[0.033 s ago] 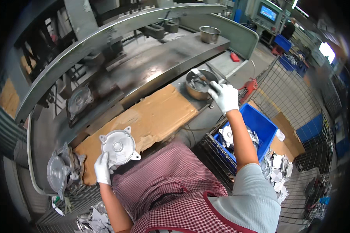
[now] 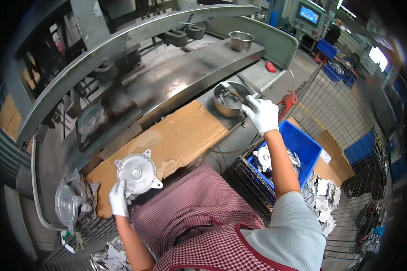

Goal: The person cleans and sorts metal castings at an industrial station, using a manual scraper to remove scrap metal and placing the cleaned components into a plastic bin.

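My left hand, in a white glove, grips a round silver metal casting by its edge, near a worn brown board at the bench front. The casting has a raised ring at its middle and lugs round its rim. My gloved right hand is at the right side of a metal bowl, its fingers bent together round the end of a brush. The brush slants across the bowl, which has greyish stuff inside. My fingers partly hide the brush's handle.
Several castings are stacked at the left end of the board. Another sits in the machine behind. A second bowl stands farther back. To my right are a blue bin of castings and a wire cage.
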A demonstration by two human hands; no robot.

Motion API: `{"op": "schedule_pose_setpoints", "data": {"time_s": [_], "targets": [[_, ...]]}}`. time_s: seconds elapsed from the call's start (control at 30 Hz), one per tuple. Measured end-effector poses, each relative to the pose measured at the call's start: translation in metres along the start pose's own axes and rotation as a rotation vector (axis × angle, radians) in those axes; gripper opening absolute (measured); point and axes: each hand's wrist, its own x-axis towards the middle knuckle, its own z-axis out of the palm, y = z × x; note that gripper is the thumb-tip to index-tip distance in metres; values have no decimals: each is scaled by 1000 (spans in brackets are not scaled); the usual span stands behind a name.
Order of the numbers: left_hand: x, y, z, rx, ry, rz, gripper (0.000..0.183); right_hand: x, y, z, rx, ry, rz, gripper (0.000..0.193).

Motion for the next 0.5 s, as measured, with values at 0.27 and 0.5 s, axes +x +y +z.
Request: {"op": "schedule_pose_setpoints", "data": {"time_s": [0.27,0.5], "targets": [[0,5,5,43,28,-38,43,-10,99,28,101,340,1162,72],[-9,6,6,21,44,30,38,2,46,7,936,521,694,36]]}}
